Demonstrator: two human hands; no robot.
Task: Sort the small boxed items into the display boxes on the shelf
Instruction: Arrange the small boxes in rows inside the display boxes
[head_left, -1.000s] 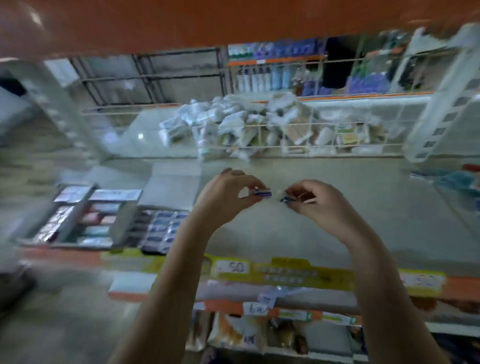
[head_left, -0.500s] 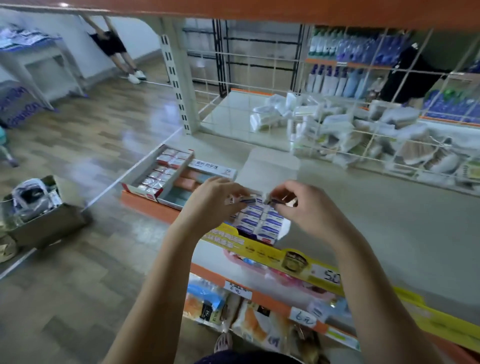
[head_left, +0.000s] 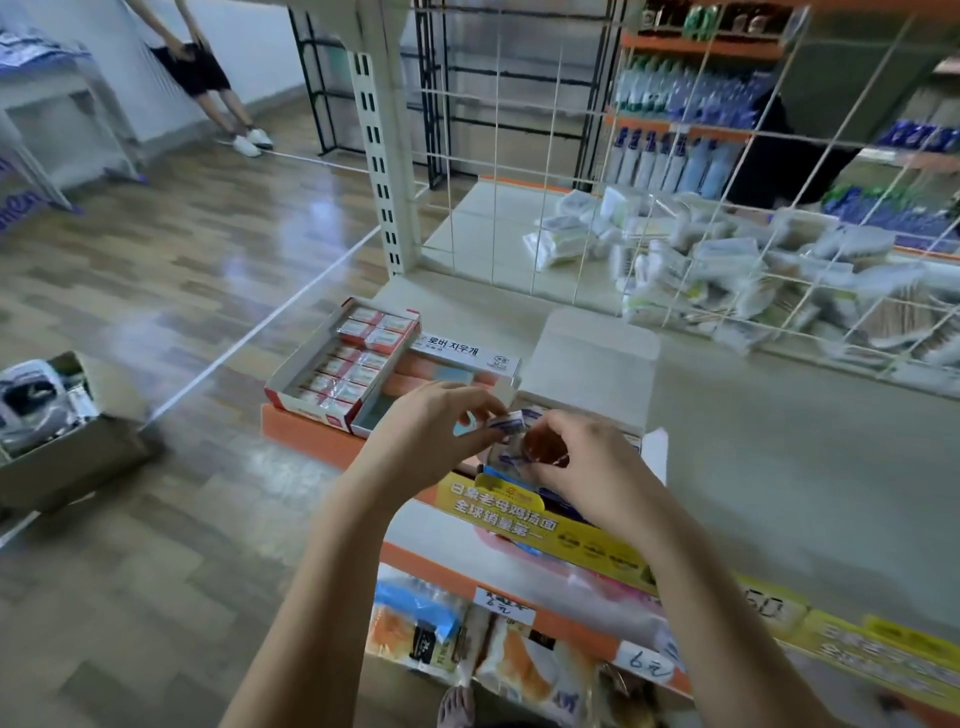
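My left hand (head_left: 439, 431) pinches a small white-and-blue boxed item (head_left: 506, 422) just above the blue-and-white display box (head_left: 592, 364) on the shelf. My right hand (head_left: 582, 467) is curled beside it and pinches another small blue-and-white item (head_left: 506, 458), mostly hidden under the fingers. Both hands cover most of that display box; only its raised white lid shows. To the left stands a red-and-white display box (head_left: 311, 387) filled with several red-wrapped small boxes. Between the two sits a box of orange and blue erasers (head_left: 457, 366).
The grey shelf (head_left: 779, 467) runs to the right, with a wire grid (head_left: 675, 208) behind holding white packets. An orange price rail with yellow tags (head_left: 545, 525) edges the front. Snack packs (head_left: 467, 639) lie on the shelf below. A cardboard box (head_left: 57, 436) stands on the floor at left. A person (head_left: 202, 73) stands far left.
The camera view has swung left and down, bringing the display boxes under my hands. Both hands have come down closer to the blue-and-white display box, still pinching the small items.
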